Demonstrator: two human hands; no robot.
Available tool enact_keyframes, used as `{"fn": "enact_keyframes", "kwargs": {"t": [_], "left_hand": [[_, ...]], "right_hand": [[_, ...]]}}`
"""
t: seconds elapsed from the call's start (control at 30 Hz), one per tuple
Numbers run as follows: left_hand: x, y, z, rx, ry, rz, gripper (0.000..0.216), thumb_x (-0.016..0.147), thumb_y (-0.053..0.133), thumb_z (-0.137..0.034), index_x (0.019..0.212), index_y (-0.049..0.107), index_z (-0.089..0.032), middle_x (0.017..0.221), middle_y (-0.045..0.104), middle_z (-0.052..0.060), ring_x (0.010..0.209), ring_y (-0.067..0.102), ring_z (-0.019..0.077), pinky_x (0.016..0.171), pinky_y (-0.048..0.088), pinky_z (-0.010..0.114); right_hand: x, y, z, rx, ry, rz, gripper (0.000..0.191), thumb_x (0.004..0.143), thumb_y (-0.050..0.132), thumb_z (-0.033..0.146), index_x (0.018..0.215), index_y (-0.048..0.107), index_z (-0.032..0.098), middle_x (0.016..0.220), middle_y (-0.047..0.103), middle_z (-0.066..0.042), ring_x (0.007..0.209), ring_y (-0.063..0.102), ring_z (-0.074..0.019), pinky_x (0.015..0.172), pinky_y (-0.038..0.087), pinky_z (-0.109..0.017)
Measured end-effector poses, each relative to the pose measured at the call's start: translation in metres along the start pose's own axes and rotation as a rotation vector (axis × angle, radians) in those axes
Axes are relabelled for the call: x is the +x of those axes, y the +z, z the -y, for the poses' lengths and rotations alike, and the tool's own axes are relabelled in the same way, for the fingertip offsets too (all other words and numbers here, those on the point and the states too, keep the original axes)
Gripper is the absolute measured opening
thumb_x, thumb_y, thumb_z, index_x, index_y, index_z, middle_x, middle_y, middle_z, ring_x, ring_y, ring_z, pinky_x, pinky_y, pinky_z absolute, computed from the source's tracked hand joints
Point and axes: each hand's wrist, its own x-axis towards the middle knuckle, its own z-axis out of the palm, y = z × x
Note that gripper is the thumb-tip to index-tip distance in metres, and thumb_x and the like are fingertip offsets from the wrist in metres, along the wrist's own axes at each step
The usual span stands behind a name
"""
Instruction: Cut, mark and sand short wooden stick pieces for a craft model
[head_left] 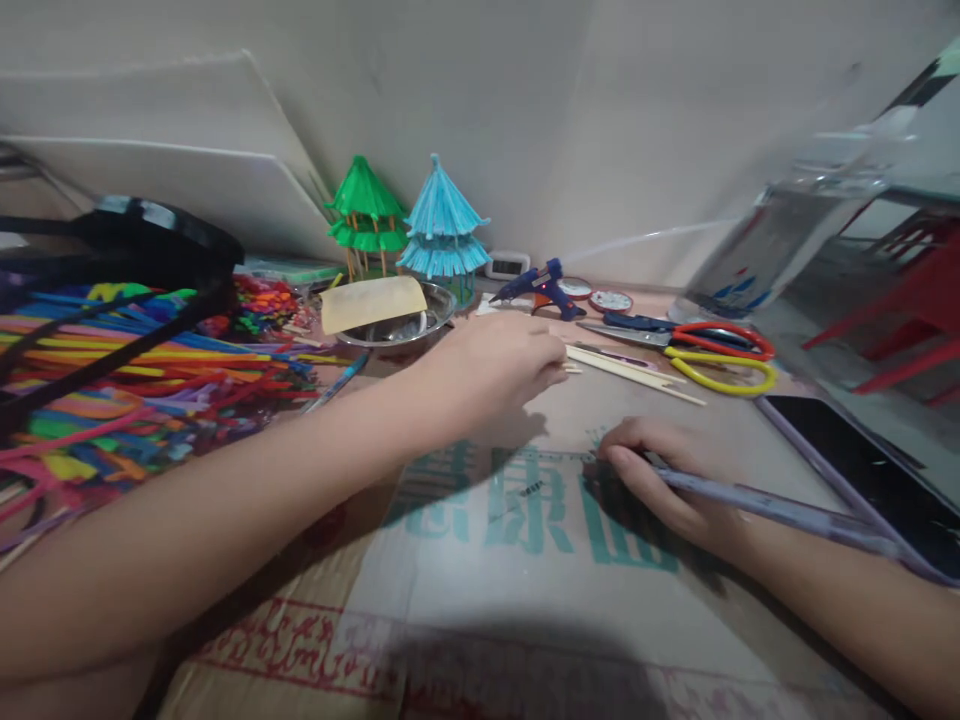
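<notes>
My left hand [495, 365] reaches over the table with fingers curled together at the near ends of several thin wooden sticks [634, 372]. Its fingertips are partly hidden, so whether a stick is between them does not show. On the right, my right hand [667, 465] rests low over the table, fingers closed around a long grey-purple pen [780, 508] that slants back over the wrist. Large green printed characters [529, 500] show on the tabletop between the hands. A small greenish thing [596, 440] by the right fingertips is too blurred to name.
Colourful pipe cleaners [150, 370] and a black strap [172, 235] lie left. Behind stand green [367, 205] and blue [444, 215] pagoda models, a metal bowl [442, 305] and a glue gun [541, 285]. Scissors [720, 370], a phone [862, 470] and a clear bottle [780, 240] are right.
</notes>
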Motion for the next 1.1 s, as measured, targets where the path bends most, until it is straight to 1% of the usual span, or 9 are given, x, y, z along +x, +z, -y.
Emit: {"fn": "enact_keyframes", "kwargs": {"t": [0.13,0.2,0.27,0.33,0.43,0.5,0.63,0.77,1.1], "left_hand": [[0.014,0.006,0.011,-0.147,-0.053,-0.103,0.028,0.098,0.058,-0.022,0.123,0.070,-0.021,0.108,0.078,0.005,0.094,0.070,0.0178,0.082,0.050,0.028],[0.013,0.000,0.023,-0.070,-0.097,-0.109,0.029,0.099,0.053,-0.020,0.122,0.071,-0.020,0.113,0.077,0.007,0.097,0.070,0.0188,0.085,0.050,0.029],[0.006,-0.003,0.039,0.077,-0.125,-0.006,0.029,0.100,0.051,-0.024,0.116,0.074,-0.019,0.109,0.077,0.008,0.104,0.068,0.0232,0.091,0.049,0.034],[-0.004,0.001,0.054,0.213,-0.116,0.160,0.032,0.098,0.056,-0.034,0.122,0.071,-0.018,0.121,0.074,0.010,0.118,0.064,0.0284,0.100,0.045,0.040],[-0.016,0.016,0.070,0.245,-0.102,0.223,0.065,0.089,0.068,-0.053,0.141,0.057,-0.016,0.143,0.062,0.017,0.135,0.053,0.0347,0.108,0.040,0.044],[-0.018,0.028,0.074,0.248,-0.089,0.239,0.064,0.088,0.068,-0.058,0.135,0.062,-0.016,0.137,0.065,0.017,0.131,0.055,0.0352,0.108,0.038,0.047],[-0.014,0.040,0.071,0.249,-0.050,0.252,0.036,0.094,0.063,-0.051,0.108,0.075,-0.020,0.114,0.075,0.011,0.119,0.062,0.0309,0.111,0.033,0.050],[-0.012,0.045,0.065,0.253,-0.079,0.211,0.039,0.096,0.060,-0.044,0.124,0.069,-0.019,0.114,0.072,0.013,0.113,0.063,0.0305,0.100,0.043,0.044],[-0.018,0.063,0.067,0.253,-0.199,0.107,0.034,0.102,0.042,-0.027,0.108,0.072,-0.015,0.119,0.069,0.014,0.112,0.065,0.0286,0.098,0.050,0.041]], "right_hand": [[0.000,0.001,-0.001,0.014,0.013,0.014,0.022,0.099,0.050,0.028,0.082,0.063,0.023,0.072,0.071,-0.001,0.064,0.067,-0.0160,0.061,0.050,-0.026],[0.000,0.002,-0.003,0.023,0.003,0.031,0.023,0.099,0.050,0.028,0.083,0.065,0.022,0.073,0.072,-0.002,0.065,0.067,-0.0163,0.061,0.050,-0.026],[0.001,0.003,-0.005,0.035,-0.015,0.045,0.022,0.099,0.050,0.028,0.084,0.066,0.022,0.073,0.072,-0.003,0.065,0.066,-0.0163,0.061,0.049,-0.026],[0.002,0.004,-0.006,0.051,-0.032,0.053,0.022,0.099,0.051,0.027,0.084,0.066,0.021,0.073,0.071,-0.004,0.065,0.065,-0.0158,0.061,0.049,-0.026],[0.003,0.005,-0.005,0.065,-0.045,0.052,0.022,0.099,0.051,0.027,0.084,0.066,0.020,0.073,0.071,-0.003,0.064,0.064,-0.0148,0.060,0.048,-0.025],[0.004,0.004,-0.003,0.064,-0.043,0.055,0.022,0.099,0.051,0.027,0.084,0.065,0.020,0.073,0.071,-0.003,0.063,0.064,-0.0144,0.059,0.047,-0.025],[0.005,0.002,0.001,0.046,-0.025,0.075,0.023,0.099,0.049,0.026,0.083,0.065,0.021,0.073,0.072,-0.003,0.065,0.065,-0.0146,0.060,0.048,-0.025],[0.005,0.000,0.002,0.048,-0.016,0.088,0.023,0.099,0.049,0.027,0.084,0.065,0.021,0.073,0.071,-0.003,0.064,0.065,-0.0138,0.061,0.048,-0.024],[0.002,0.000,0.005,0.053,-0.025,-0.011,0.024,0.100,0.050,0.027,0.085,0.067,0.021,0.076,0.074,-0.003,0.069,0.067,-0.0142,0.065,0.051,-0.024]]}}
